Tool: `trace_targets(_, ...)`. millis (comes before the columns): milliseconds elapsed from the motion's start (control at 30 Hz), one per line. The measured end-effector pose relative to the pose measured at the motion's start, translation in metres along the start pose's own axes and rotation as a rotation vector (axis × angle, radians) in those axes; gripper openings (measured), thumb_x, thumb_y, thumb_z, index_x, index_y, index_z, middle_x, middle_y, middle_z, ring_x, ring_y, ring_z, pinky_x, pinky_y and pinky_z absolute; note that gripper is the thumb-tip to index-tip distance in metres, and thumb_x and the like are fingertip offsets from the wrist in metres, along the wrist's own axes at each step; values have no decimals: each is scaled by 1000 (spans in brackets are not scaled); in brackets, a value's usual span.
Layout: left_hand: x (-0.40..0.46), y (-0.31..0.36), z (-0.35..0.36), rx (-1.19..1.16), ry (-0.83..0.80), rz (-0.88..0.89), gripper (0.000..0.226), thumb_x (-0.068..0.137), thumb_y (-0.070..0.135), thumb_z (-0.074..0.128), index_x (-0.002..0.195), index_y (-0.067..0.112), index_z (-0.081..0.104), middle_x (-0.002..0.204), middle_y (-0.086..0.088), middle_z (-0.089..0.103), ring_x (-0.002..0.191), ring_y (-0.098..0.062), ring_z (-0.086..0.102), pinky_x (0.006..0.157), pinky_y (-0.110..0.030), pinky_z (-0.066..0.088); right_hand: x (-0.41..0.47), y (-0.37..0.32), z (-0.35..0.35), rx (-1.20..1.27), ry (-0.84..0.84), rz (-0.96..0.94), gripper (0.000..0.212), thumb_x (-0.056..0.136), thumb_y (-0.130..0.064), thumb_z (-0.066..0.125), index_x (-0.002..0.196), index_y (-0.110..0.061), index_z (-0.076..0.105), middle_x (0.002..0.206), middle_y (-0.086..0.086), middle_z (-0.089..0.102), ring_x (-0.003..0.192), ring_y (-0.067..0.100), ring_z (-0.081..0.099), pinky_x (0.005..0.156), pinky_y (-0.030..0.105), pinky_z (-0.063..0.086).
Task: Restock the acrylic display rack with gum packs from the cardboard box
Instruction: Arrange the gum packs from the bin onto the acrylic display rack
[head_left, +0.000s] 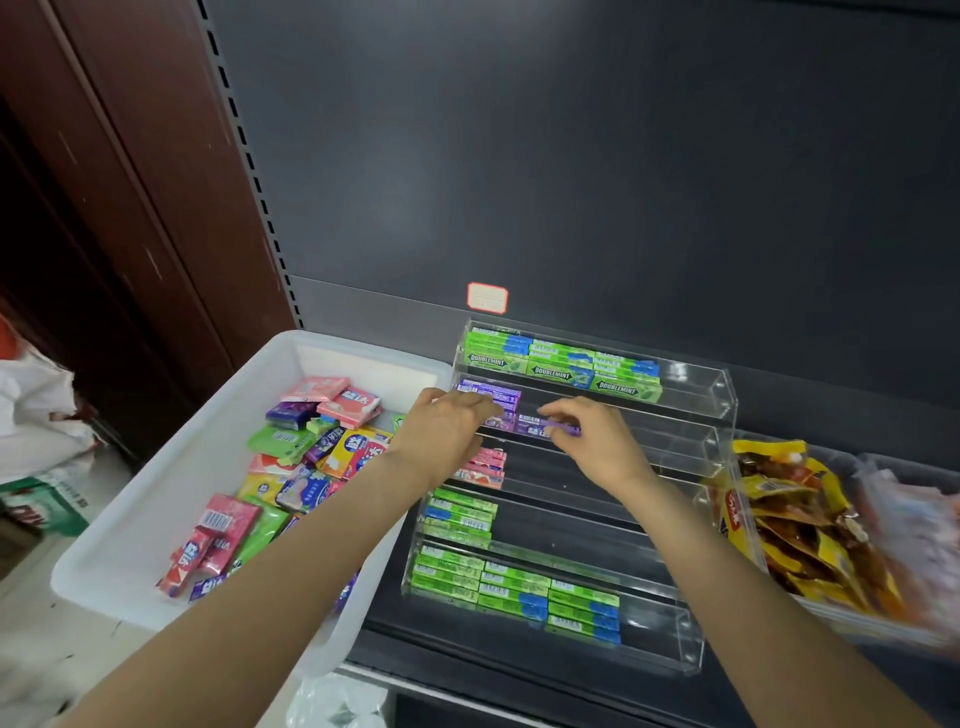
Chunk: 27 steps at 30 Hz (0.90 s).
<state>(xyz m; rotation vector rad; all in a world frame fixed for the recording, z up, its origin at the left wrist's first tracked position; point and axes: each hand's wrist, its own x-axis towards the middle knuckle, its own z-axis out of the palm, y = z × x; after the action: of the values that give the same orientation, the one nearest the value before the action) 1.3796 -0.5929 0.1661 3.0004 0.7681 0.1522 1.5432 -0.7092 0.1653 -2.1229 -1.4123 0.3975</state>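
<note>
Head view: clear acrylic tiered display rack (717, 410) is sitting on the dark shelf (519, 670). Left hand (447, 431) is resting curled on the purple gum packs (493, 395) at the left of the second tier from the far end. Right hand (592, 436) is pinching a slim purple gum pack (556, 428) on that same tier. White plastic bin (171, 493) of loose mixed gum packs (311, 457) is sitting left of the rack.
</note>
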Motion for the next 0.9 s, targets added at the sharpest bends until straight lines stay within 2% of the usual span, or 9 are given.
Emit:
trace_targets(100,-1,1,-1,4,-1,-8,50,91,17,47,139,27,37,144,5,42,131,-16,39,108,-34,25,3,-3,5,-59,5,-22,24,89,-15,61,112,-16,66,105,-1,62,96,13,56,79,20,37)
trace_targets(200,-3,3,1,-10,26,-29,49,92,19,46,139,28,37,144,6,41,132,-14,36,109,-34,23,3,-8,10,-111,8,-21,25,89,-16,61,114,-16,64,106,0,61,98,14,57,80,22,42)
trace_targets(267,-6,5,0,-45,44,-40,47,93,19,46,138,29,38,144,7,41,133,-13,35,111,-35,21,2,-12,10,-142,-1,-7,27,90,-18,60,117,-17,62,111,0,60,101,15,57,85,27,46)
trace_targets(367,-14,4,-4,-127,103,-79,43,94,21,46,136,27,41,143,6,42,132,-14,36,110,-33,20,-1,-20,7,-224,20,-38,31,92,-21,57,123,-18,58,119,0,58,112,16,52,94,29,42)
trace_targets(500,-34,-11,-9,-233,199,-154,36,94,20,48,130,22,50,133,3,51,123,-19,44,102,-33,29,-9,-42,13,-140,105,-114,26,92,-18,57,118,-18,61,117,-2,57,112,15,50,95,28,40)
trace_targets(700,-79,-75,-7,-314,230,-329,30,91,17,55,120,16,60,120,-3,60,111,-26,54,90,-36,44,-9,-92,56,42,81,-168,23,91,-11,56,111,-16,65,109,-2,58,105,13,53,92,27,42)
trace_targets(800,-100,-120,-2,-323,188,-435,29,89,16,57,118,16,61,118,-5,60,112,-27,54,90,-35,43,3,-123,83,77,59,-192,22,90,-9,55,108,-15,66,106,0,58,101,14,54,91,26,41)
trace_targets(900,-113,-164,5,-329,78,-483,34,89,16,56,123,15,57,122,-7,56,116,-28,50,93,-35,40,17,-151,112,85,23,-181,24,92,-9,53,112,-15,64,111,2,58,105,14,54,93,25,41)
